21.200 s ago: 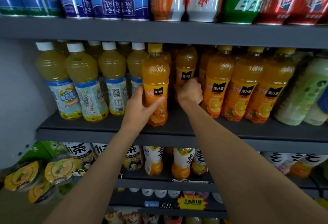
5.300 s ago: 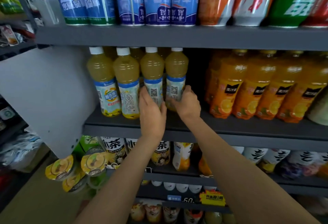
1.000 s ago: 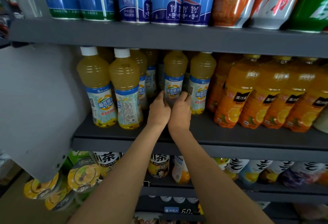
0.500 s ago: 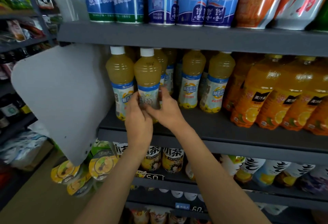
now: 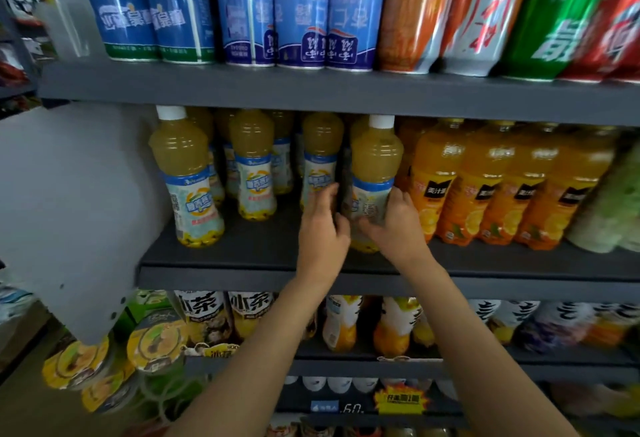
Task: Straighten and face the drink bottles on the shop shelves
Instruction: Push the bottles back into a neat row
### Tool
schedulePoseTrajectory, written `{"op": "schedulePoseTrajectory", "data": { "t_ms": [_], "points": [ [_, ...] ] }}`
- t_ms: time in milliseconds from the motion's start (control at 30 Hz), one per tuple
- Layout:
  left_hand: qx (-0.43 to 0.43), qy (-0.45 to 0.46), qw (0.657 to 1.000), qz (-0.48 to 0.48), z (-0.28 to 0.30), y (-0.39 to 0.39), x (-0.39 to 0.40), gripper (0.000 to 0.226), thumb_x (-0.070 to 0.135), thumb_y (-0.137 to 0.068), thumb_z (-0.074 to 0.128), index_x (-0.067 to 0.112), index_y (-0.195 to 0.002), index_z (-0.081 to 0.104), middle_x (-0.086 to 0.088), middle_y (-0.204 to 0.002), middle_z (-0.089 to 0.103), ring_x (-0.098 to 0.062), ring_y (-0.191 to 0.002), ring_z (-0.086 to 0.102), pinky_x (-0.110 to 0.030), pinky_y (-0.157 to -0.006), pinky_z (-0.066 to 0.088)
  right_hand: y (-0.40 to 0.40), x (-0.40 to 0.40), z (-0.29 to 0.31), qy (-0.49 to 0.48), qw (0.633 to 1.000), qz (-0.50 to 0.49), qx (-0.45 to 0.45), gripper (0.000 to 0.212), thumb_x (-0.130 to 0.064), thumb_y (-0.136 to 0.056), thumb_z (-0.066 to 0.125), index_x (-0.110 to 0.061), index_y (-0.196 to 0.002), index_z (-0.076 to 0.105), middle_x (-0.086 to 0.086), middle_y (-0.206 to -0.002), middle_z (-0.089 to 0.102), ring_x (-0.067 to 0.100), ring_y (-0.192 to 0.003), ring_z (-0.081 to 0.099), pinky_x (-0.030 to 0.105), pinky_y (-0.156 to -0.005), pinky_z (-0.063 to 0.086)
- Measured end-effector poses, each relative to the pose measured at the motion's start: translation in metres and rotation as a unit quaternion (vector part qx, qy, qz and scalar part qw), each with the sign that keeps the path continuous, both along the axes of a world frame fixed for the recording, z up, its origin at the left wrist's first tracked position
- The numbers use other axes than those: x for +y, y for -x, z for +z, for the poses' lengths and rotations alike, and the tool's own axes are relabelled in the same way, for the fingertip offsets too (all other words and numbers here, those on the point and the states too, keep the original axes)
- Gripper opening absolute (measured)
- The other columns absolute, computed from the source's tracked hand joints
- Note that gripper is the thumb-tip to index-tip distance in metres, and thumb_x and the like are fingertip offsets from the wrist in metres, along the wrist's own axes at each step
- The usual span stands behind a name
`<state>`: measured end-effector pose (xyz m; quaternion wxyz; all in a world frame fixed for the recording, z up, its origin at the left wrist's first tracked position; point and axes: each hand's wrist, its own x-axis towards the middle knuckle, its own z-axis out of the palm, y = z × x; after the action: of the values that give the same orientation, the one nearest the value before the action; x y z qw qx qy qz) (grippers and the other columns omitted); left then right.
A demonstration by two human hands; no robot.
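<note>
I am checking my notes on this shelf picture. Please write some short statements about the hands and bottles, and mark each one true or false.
1. Both hands hold one pale yellow bottle with a white cap. True: the left hand and the right hand are on either side of its lower part.
2. The orange bottles stand to the left of the held bottle. False: they stand to its right.
3. Tall cans fill the shelf above. True.
4. The held bottle lies flat on the shelf. False: it is upright.
5. The right hand holds an orange bottle. False: it holds the pale yellow one.
</note>
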<state>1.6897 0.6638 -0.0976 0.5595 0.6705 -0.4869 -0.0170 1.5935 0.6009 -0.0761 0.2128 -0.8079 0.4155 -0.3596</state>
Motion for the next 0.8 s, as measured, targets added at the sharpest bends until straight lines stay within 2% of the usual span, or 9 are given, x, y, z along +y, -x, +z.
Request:
{"op": "schedulePoseTrajectory", "data": {
  "t_ms": [100, 233, 333, 433, 500, 567, 667, 733, 800],
  "points": [
    [0.039, 0.002, 0.995, 0.088, 0.009, -0.014, -0.016, 0.055, 0.009, -0.09, 0.057, 0.004, -0.139, 0.034, -0.012, -0.139, 0.04, -0.022, -0.13, 0.037, -0.013, -0.098, 0.024, 0.008, -0.006, 0.003, 0.0, 1.0, -0.012, 0.025, 0.055, -0.015, -0.08, 0.071, 0.002, -0.125, 0.043, 0.018, -0.124, 0.049, 0.027, -0.116, 0.047, 0.025, -0.09, 0.038],
    [0.076, -0.084, 0.986, 0.119, 0.016, -0.03, -0.042, 0.074, 0.021, -0.086, 0.065, 0.002, -0.144, 0.023, -0.018, -0.144, 0.033, -0.031, -0.133, 0.034, -0.035, -0.105, 0.032, 0.005, -0.005, 0.002, -0.002, 1.0, -0.02, 0.004, 0.053, -0.014, -0.081, 0.071, 0.0, -0.124, 0.043, 0.016, -0.124, 0.053, 0.027, -0.116, 0.051, 0.03, -0.092, 0.045],
    [0.063, -0.133, 0.977, 0.152, 0.012, -0.028, -0.054, 0.07, 0.021, -0.086, 0.065, 0.004, -0.142, 0.026, -0.017, -0.144, 0.032, -0.032, -0.13, 0.036, -0.04, -0.103, 0.035, 0.004, 0.001, -0.002, 0.008, 0.999, -0.039, -0.003, 0.055, -0.015, -0.083, 0.068, -0.002, -0.128, 0.039, 0.014, -0.127, 0.05, 0.026, -0.117, 0.05, 0.028, -0.091, 0.044],
    [0.045, -0.132, 0.974, 0.179, 0.008, -0.032, -0.058, 0.059, 0.018, -0.087, 0.063, 0.004, -0.137, 0.034, -0.017, -0.141, 0.035, -0.032, -0.128, 0.036, -0.038, -0.103, 0.034, 0.008, 0.014, -0.004, 0.094, 0.992, -0.086, -0.018, 0.056, -0.02, -0.083, 0.069, -0.003, -0.128, 0.041, 0.012, -0.125, 0.047, 0.025, -0.114, 0.049, 0.031, -0.087, 0.046],
    [0.03, -0.127, 0.977, 0.171, 0.006, -0.036, -0.057, 0.054, 0.016, -0.089, 0.061, 0.004, -0.136, 0.037, -0.017, -0.139, 0.038, -0.031, -0.128, 0.037, -0.038, -0.103, 0.034, 0.009, 0.025, -0.004, 0.174, 0.977, -0.103, -0.065, 0.045, -0.018, -0.082, 0.07, -0.001, -0.119, 0.05, 0.015, -0.114, 0.051, 0.027, -0.105, 0.052, 0.034, -0.081, 0.049],
    [0.024, -0.115, 0.981, 0.156, 0.008, -0.037, -0.052, 0.053, 0.014, -0.09, 0.059, 0.004, -0.136, 0.037, -0.016, -0.138, 0.039, -0.03, -0.127, 0.039, -0.037, -0.103, 0.035, 0.005, 0.036, -0.003, 0.211, 0.97, -0.062, -0.1, 0.029, -0.011, -0.083, 0.066, 0.0, -0.108, 0.056, 0.014, -0.103, 0.055, 0.026, -0.092, 0.056, 0.034, -0.072, 0.051],
    [-0.001, -0.056, 0.987, 0.151, 0.014, -0.036, -0.028, 0.053, 0.009, -0.089, 0.058, 0.002, -0.136, 0.036, -0.017, -0.137, 0.039, -0.03, -0.126, 0.042, -0.032, -0.1, 0.036, -0.016, 0.043, -0.001, 0.15, 0.984, 0.044, -0.086, 0.018, -0.005, -0.086, 0.061, -0.001, -0.103, 0.058, 0.012, -0.095, 0.059, 0.023, -0.083, 0.059, 0.033, -0.069, 0.051],
    [-0.055, 0.035, 0.984, 0.166, 0.018, -0.04, 0.002, 0.047, 0.002, -0.086, 0.057, 0.0, -0.13, 0.042, -0.019, -0.13, 0.042, -0.029, -0.121, 0.045, -0.034, -0.099, 0.039, -0.039, 0.042, 0.001, 0.092, 0.992, 0.083, -0.041, 0.022, -0.012, -0.088, 0.062, -0.001, -0.107, 0.058, 0.013, -0.1, 0.061, 0.025, -0.088, 0.061, 0.033, -0.074, 0.05],
    [-0.088, 0.101, 0.964, 0.23, 0.018, -0.055, 0.032, 0.041, 0.0, -0.08, 0.058, -0.001, -0.12, 0.048, -0.02, -0.119, 0.047, -0.031, -0.113, 0.048, -0.039, -0.095, 0.04, -0.067, 0.039, 0.002, 0.038, 0.994, 0.103, -0.011, 0.033, -0.02, -0.089, 0.063, -0.002, -0.116, 0.056, 0.013, -0.11, 0.061, 0.025, -0.097, 0.061, 0.036, -0.082, 0.05]
  ]
}}
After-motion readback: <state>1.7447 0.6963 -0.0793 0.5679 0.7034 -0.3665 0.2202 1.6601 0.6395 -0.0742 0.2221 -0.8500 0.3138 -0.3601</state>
